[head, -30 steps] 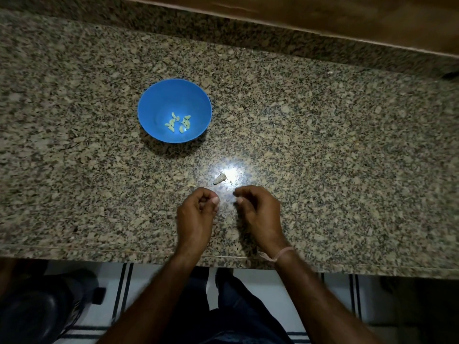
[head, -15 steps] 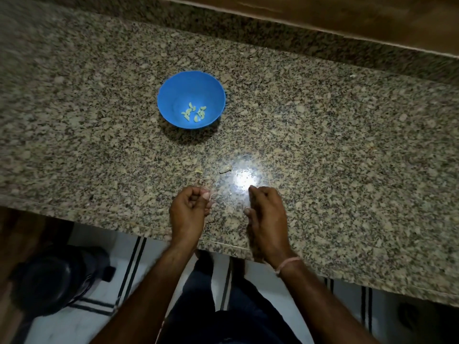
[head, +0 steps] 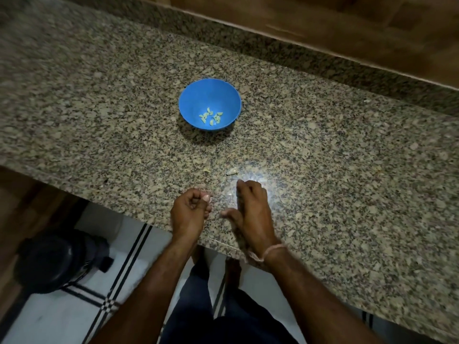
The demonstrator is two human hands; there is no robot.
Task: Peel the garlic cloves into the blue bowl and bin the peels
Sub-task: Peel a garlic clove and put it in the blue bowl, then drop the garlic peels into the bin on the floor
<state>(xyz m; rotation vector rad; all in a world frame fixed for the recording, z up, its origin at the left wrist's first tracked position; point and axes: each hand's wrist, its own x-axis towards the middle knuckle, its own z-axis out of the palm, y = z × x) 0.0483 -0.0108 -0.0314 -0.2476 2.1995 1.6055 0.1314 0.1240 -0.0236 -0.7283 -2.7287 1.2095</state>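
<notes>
The blue bowl [head: 210,95] stands on the granite counter [head: 347,170] and holds several peeled pale green garlic cloves [head: 211,116]. A pale garlic piece [head: 232,172] lies on the counter just beyond my hands, with a smaller scrap [head: 206,170] to its left. My left hand [head: 190,212] is curled into a fist at the counter's front edge, and a thin pale wisp of peel shows by its thumb. My right hand [head: 252,209] rests beside it with fingertips down on the counter and thumb spread; nothing shows in it.
A round black bin [head: 49,261] stands on the white tiled floor at lower left, below the counter edge. A wooden surface [head: 323,26] runs along the counter's far side. A bright light reflection sits on the granite next to my right hand.
The view has swung left and down, so the bin and floor show more. My right hand's fingers have flattened onto the counter. The left fist stays closed.
</notes>
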